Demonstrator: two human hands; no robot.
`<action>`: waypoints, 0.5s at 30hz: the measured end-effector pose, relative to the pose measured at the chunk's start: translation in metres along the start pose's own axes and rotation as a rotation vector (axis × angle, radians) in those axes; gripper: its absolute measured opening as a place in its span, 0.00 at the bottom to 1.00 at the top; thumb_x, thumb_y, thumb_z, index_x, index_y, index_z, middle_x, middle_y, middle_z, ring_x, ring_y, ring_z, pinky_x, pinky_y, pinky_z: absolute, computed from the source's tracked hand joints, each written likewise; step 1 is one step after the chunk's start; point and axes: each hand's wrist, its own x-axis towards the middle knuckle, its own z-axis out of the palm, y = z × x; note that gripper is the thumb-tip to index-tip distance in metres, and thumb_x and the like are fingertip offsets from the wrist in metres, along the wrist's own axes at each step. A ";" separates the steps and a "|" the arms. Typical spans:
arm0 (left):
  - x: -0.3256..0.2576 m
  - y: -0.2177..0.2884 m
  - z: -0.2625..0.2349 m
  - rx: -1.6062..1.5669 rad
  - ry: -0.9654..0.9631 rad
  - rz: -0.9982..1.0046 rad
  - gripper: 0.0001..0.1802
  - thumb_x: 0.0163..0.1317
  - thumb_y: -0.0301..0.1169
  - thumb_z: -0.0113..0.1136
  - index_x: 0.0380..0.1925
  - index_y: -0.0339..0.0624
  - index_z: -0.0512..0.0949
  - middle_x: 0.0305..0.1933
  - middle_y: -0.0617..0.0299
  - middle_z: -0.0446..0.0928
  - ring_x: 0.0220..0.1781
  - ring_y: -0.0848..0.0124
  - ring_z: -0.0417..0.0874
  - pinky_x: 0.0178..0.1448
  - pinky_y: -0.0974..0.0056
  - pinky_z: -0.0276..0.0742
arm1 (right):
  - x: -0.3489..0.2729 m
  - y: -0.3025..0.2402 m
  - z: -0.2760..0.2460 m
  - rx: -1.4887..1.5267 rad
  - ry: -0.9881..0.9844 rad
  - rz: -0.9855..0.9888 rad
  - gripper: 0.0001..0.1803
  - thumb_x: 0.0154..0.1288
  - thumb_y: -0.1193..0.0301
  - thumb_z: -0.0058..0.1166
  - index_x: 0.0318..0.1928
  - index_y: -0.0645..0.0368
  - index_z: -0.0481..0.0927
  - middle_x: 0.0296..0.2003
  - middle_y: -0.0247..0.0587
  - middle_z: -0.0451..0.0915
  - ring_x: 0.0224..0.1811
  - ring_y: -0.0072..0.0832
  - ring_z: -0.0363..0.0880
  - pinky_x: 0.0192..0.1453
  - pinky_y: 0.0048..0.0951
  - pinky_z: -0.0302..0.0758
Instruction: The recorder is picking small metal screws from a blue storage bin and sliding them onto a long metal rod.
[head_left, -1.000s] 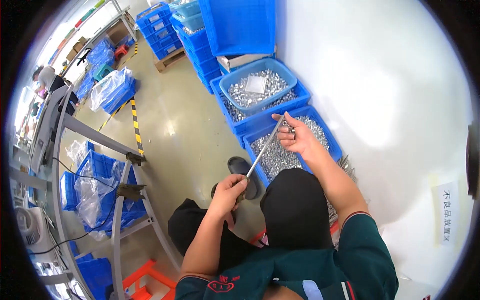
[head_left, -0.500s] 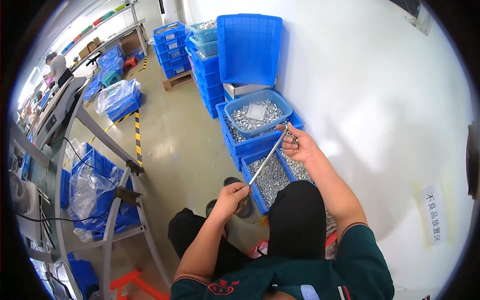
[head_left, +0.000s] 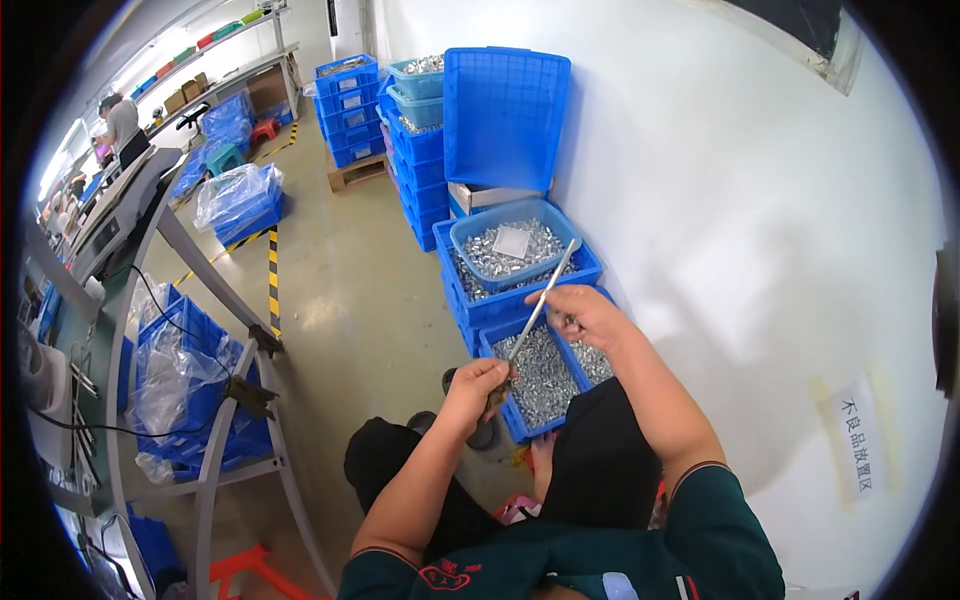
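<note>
My left hand (head_left: 482,390) is closed round the lower end of a thin metal rod (head_left: 550,290), which slants up and away to the right. Some small dark pieces show by its fingers, too small to name. My right hand (head_left: 585,315) is curled with small metal nuts (head_left: 568,321) in its fingers, its fingertips at the middle of the rod. Below the hands, a blue crate (head_left: 530,433) holds loose small metal parts (head_left: 545,375). Beyond the rod's tip, a light-blue basin (head_left: 462,232) of similar parts has a white card (head_left: 511,241) lying on them.
An upright blue crate (head_left: 507,115) stands behind the basin, beside stacked blue crates (head_left: 418,170). A white wall (head_left: 720,250) bounds the right. To the left are a workbench frame (head_left: 215,440), plastic-covered crates (head_left: 195,350) and striped floor tape (head_left: 273,285). A person (head_left: 122,125) stands far left.
My right hand has moved from the rod's far tip down toward its middle, leaving the tip exposed. My left hand still grips the lower end. The view has shifted slightly.
</note>
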 end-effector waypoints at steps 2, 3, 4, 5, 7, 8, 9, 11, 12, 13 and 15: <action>0.006 0.002 -0.001 -0.018 0.000 0.012 0.13 0.63 0.37 0.49 0.32 0.37 0.75 0.19 0.63 0.70 0.08 0.80 0.60 0.13 0.74 0.54 | 0.003 0.008 -0.002 -0.155 -0.034 0.099 0.18 0.64 0.62 0.49 0.47 0.62 0.74 0.17 0.32 0.67 0.12 0.13 0.55 0.13 0.15 0.48; 0.009 0.002 0.000 -0.034 -0.006 0.031 0.13 0.64 0.37 0.49 0.32 0.37 0.74 0.18 0.63 0.70 0.08 0.80 0.60 0.12 0.74 0.53 | 0.002 0.010 -0.006 -0.207 -0.032 0.133 0.18 0.64 0.62 0.49 0.47 0.62 0.74 0.17 0.33 0.68 0.12 0.13 0.55 0.13 0.14 0.47; 0.011 0.004 0.001 -0.032 -0.015 0.048 0.13 0.63 0.36 0.49 0.32 0.37 0.74 0.18 0.63 0.70 0.08 0.80 0.60 0.13 0.74 0.54 | 0.003 0.011 -0.018 -0.091 -0.055 0.139 0.16 0.64 0.61 0.50 0.43 0.61 0.75 0.17 0.32 0.67 0.12 0.13 0.56 0.13 0.14 0.48; 0.010 0.003 0.001 -0.035 -0.012 0.034 0.13 0.63 0.36 0.49 0.32 0.37 0.74 0.18 0.63 0.70 0.08 0.80 0.60 0.13 0.74 0.54 | 0.006 0.014 -0.029 0.065 -0.008 0.128 0.15 0.63 0.61 0.50 0.41 0.61 0.74 0.17 0.32 0.67 0.12 0.13 0.56 0.13 0.13 0.49; 0.011 0.004 0.001 0.025 0.002 0.051 0.13 0.63 0.38 0.50 0.32 0.37 0.74 0.18 0.64 0.69 0.09 0.80 0.60 0.14 0.74 0.55 | 0.010 0.013 -0.043 0.357 0.025 0.138 0.14 0.63 0.61 0.51 0.37 0.60 0.72 0.20 0.34 0.68 0.13 0.13 0.58 0.12 0.12 0.53; 0.009 0.004 0.001 0.025 0.001 0.043 0.13 0.63 0.38 0.50 0.32 0.37 0.74 0.18 0.64 0.69 0.09 0.80 0.60 0.14 0.74 0.55 | 0.013 0.013 -0.049 0.415 0.077 0.171 0.14 0.64 0.61 0.50 0.38 0.60 0.72 0.21 0.34 0.69 0.14 0.13 0.59 0.12 0.12 0.54; 0.006 0.004 0.000 0.063 0.032 0.043 0.13 0.63 0.37 0.50 0.32 0.37 0.74 0.18 0.64 0.69 0.10 0.80 0.60 0.14 0.74 0.55 | 0.014 0.013 -0.050 0.474 0.127 0.205 0.14 0.64 0.61 0.49 0.39 0.60 0.72 0.22 0.34 0.69 0.14 0.14 0.59 0.12 0.11 0.54; 0.001 0.004 -0.003 0.105 0.063 0.040 0.13 0.62 0.37 0.50 0.32 0.37 0.74 0.18 0.65 0.69 0.11 0.80 0.61 0.14 0.74 0.54 | 0.017 0.013 -0.058 0.567 0.096 0.186 0.13 0.65 0.66 0.46 0.42 0.62 0.72 0.26 0.36 0.70 0.17 0.14 0.60 0.12 0.11 0.55; -0.001 0.004 -0.005 0.125 0.078 0.038 0.12 0.62 0.36 0.50 0.32 0.37 0.75 0.18 0.66 0.68 0.11 0.81 0.61 0.14 0.74 0.55 | 0.017 0.012 -0.059 0.585 0.100 0.167 0.13 0.64 0.68 0.45 0.44 0.63 0.72 0.27 0.37 0.70 0.18 0.15 0.61 0.12 0.11 0.55; -0.003 0.004 -0.007 0.146 0.094 0.037 0.12 0.62 0.36 0.50 0.32 0.37 0.75 0.17 0.67 0.68 0.11 0.82 0.62 0.15 0.75 0.55 | 0.017 0.012 -0.058 0.610 0.115 0.138 0.12 0.62 0.72 0.46 0.45 0.65 0.71 0.28 0.39 0.71 0.17 0.16 0.61 0.12 0.10 0.56; -0.008 0.003 -0.011 0.187 0.101 0.033 0.12 0.62 0.36 0.50 0.32 0.37 0.75 0.18 0.68 0.68 0.12 0.82 0.62 0.15 0.75 0.55 | 0.019 0.015 -0.062 0.601 0.107 0.119 0.12 0.62 0.72 0.46 0.44 0.65 0.72 0.28 0.39 0.71 0.18 0.16 0.60 0.13 0.11 0.55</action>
